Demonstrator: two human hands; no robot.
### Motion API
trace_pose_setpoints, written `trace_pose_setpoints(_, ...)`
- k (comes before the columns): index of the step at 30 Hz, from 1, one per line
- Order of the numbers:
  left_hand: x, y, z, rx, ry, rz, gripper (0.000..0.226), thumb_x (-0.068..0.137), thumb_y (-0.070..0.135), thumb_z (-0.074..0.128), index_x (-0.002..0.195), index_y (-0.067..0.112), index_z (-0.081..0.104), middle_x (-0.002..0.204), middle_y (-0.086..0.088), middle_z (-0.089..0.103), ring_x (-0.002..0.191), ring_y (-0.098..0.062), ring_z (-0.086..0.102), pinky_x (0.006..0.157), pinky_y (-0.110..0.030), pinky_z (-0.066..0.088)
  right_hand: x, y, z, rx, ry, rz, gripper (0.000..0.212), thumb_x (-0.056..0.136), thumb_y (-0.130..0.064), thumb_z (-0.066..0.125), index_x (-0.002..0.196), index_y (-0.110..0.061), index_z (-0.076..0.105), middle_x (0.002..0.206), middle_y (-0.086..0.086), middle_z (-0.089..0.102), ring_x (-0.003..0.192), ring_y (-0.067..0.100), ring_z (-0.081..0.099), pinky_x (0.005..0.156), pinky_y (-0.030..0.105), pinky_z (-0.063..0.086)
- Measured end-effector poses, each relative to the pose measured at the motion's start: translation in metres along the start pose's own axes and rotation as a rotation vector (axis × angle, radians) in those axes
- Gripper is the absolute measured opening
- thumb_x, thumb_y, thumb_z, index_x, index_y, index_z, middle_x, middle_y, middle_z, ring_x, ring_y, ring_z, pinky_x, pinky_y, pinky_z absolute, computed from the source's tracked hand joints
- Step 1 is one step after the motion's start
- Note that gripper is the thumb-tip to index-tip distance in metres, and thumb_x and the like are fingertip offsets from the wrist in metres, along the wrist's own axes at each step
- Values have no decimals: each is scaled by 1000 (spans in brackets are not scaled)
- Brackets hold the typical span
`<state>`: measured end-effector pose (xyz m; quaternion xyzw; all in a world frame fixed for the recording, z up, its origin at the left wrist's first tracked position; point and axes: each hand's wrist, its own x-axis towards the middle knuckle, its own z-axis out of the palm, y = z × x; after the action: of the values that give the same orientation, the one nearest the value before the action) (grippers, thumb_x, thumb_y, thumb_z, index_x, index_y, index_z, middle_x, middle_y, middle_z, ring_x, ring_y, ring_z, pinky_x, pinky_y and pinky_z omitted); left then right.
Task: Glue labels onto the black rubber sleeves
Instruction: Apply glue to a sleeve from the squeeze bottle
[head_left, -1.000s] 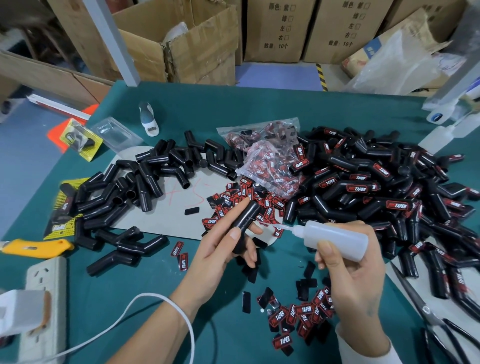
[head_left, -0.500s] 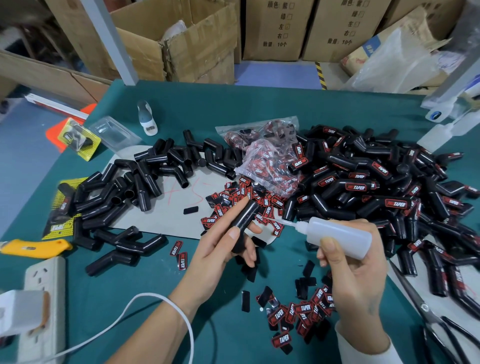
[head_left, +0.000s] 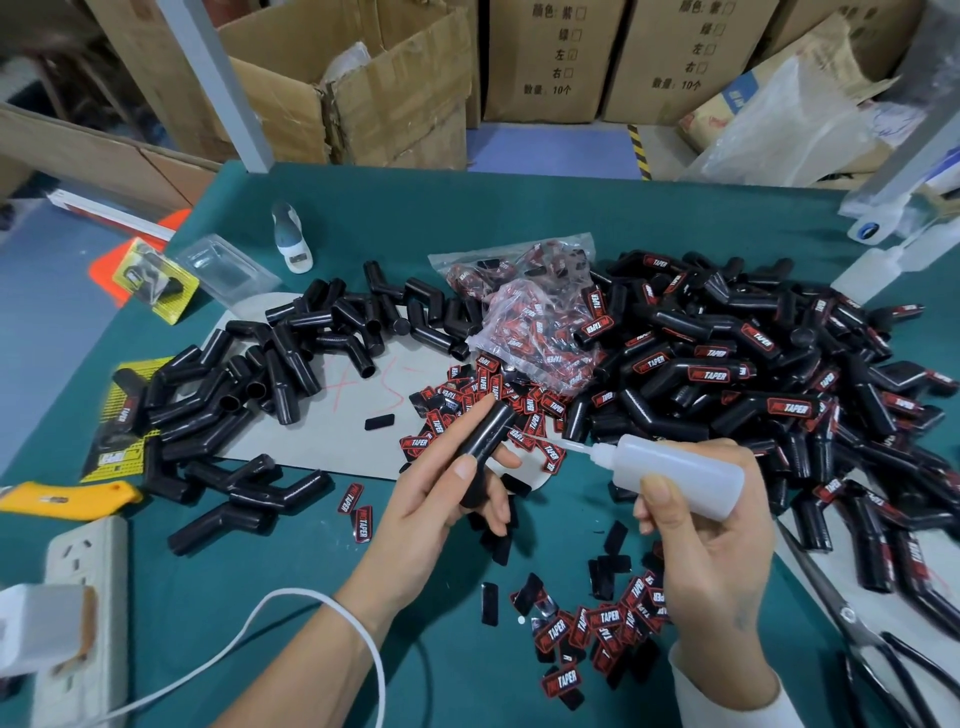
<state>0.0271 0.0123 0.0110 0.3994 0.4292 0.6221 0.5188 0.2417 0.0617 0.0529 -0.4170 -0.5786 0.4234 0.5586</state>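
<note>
Left hand (head_left: 436, 499) fingers curled around one black rubber sleeve (head_left: 485, 441), raised over green surface (head_left: 519, 218). Right hand (head_left: 711, 540) fingers wrapped around glue bottle (head_left: 675, 475), nozzle aimed at sleeve, not touching. Loose labels (head_left: 602, 623) below; labelled sleeves (head_left: 753, 364) heaped right.

On the bench (head_left: 519, 208), a heap of unlabelled sleeves (head_left: 291, 364) is lying to the left and a larger heap of labelled sleeves (head_left: 753, 379) is spreading to the right. Between them a bag of labels (head_left: 535, 312) is sitting, with loose labels (head_left: 483, 395) spilling in front of it. More labels (head_left: 597, 629) are lying at the near edge, between the two hands. A power strip (head_left: 83, 587) and a utility knife (head_left: 62, 499) are resting at the near left. Scissors (head_left: 852, 623) are lying at the near right. Cardboard boxes (head_left: 545, 62) are standing behind the bench.
</note>
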Motion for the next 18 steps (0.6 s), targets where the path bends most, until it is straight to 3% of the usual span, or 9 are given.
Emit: trace_pose_setpoints(18,-1,2,2,-11,1,4,50,106,24,47,156,24,46,117,-14,66,77,-29,62,67,-36,55,0,-1,1,5,25,1,24,95,-51,71,108,-33,64,93,-1,62,66,23,60,57,26,51)
